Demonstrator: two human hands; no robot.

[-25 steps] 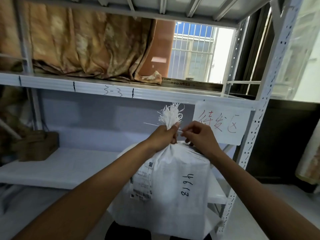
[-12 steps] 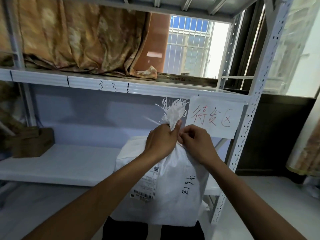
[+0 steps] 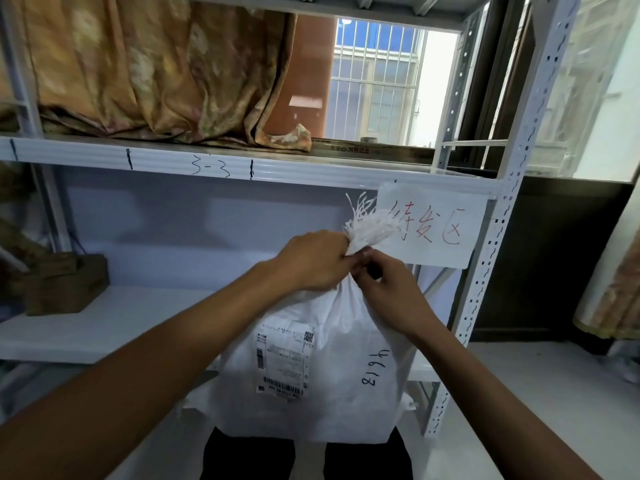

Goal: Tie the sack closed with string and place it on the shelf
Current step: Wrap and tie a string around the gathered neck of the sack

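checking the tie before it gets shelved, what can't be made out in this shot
- String and any knot: head view, hidden behind both hands, left and right, at the sack neck.
- Shipping label print: too small.
- What the sack bottom rests on: hidden by the sack itself.

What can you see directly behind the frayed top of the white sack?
Behind the sack's frayed top hangs a paper sign with red handwriting; the fringe covers its left edge. Both hands hide the neck, so no string shows.

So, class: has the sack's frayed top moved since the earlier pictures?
Yes. The frayed top has shifted right: it now overlaps the paper sign taped to the shelf, where earlier it stood left of it.
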